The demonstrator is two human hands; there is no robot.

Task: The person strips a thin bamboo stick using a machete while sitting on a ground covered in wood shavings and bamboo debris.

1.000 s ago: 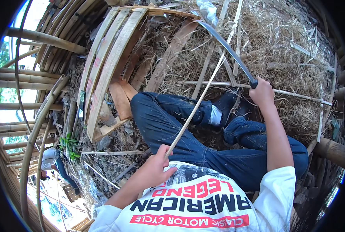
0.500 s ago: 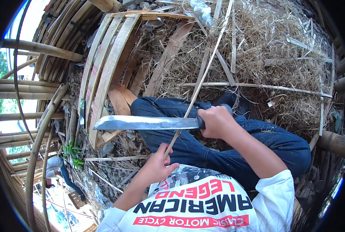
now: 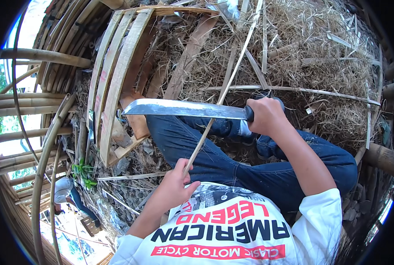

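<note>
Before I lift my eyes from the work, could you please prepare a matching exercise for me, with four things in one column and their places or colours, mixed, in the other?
Column one
1. machete
2. bamboo strip
3. slatted wooden crate
4. leafy plant

Column two
A. bright green, toward the left of the picture
B. pinched in the left hand, slanting up and away
C. upper left of the picture, pale brown
D. gripped by its dark handle in the right hand

Right pairs: 1-D, 2-B, 3-C, 4-A.
</note>
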